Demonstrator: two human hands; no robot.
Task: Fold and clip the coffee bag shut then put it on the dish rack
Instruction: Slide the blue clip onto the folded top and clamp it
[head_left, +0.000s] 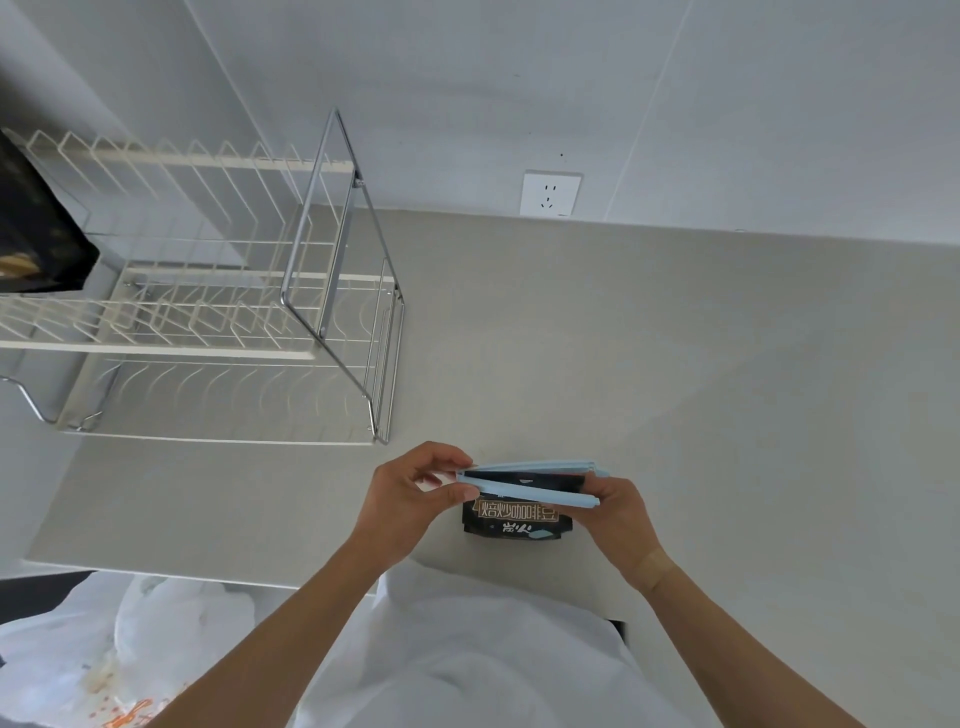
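Both hands are busy at the near edge of the grey counter (649, 364): the left hand (410, 499) pinches one end of a long pale-blue clip (530, 483) between thumb and fingertips, while the right hand (618, 514) grips the other end, fingers curled around it. That clip sits across the folded top of the black coffee bag (517, 519), its two bars apart at the right-hand end, with a strip of the dark bag showing between them, so it does not look snapped shut. Below the clip the bag stands on the counter, its front facing the person, with printed lettering in a framed label. A tan plaster is stuck on the right wrist. Off to the left, well apart from the bag, stands the white wire dish rack (208, 322) with a chrome frame, two tiers of empty slots; a dark packet (36, 228) leans at the far left end of its upper tier. A white wall socket (550, 195) sits on the wall behind the counter. Low in view, a white garment (467, 649) covers the person's front, and crumpled white plastic bags (130, 649) lie at lower left.
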